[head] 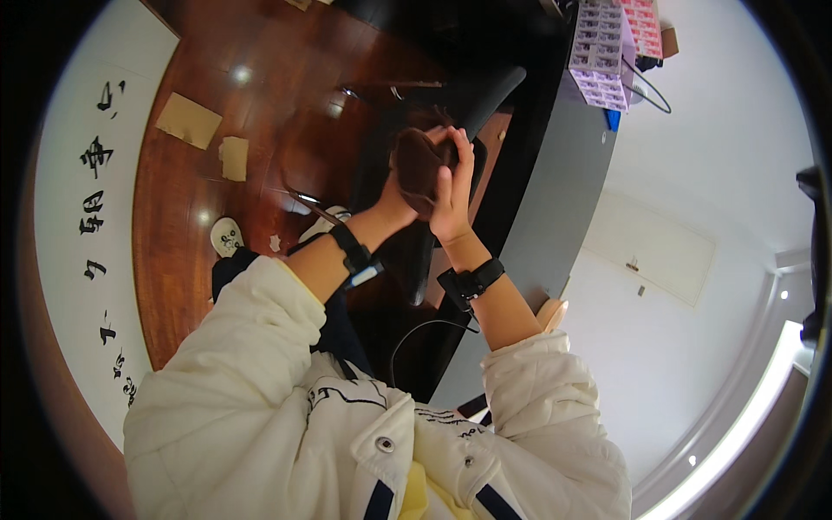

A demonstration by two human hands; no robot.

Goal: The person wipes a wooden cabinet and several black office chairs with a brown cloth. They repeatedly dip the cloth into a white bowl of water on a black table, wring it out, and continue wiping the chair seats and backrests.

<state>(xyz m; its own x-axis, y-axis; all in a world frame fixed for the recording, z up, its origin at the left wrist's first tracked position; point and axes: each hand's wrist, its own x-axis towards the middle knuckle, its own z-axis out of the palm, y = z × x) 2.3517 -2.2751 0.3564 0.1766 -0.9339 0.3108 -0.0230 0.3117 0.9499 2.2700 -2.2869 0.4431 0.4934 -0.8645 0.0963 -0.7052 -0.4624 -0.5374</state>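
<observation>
A dark brown, soft-looking piece (417, 166) with a folded, curved edge is held up between my two hands; its exact kind is not clear. My left hand (398, 203) supports it from behind and below, and most of that palm and its fingers are hidden by it. On the near right side, my right hand (455, 185) presses against it with the thumb and the raised fingers. Dark strands or fringe (439, 117) show just beyond the piece, blurred. Each wrist wears a black band, the left band (354, 250) and the right band (474, 283).
A black chair (497, 97) stands under and beyond my hands. To the right runs a grey desk top (549, 175), bearing a purple patterned box (601, 58). A black cable (416, 328) hangs near my right wrist. Cardboard pieces (188, 121) lie on the wooden floor (188, 260).
</observation>
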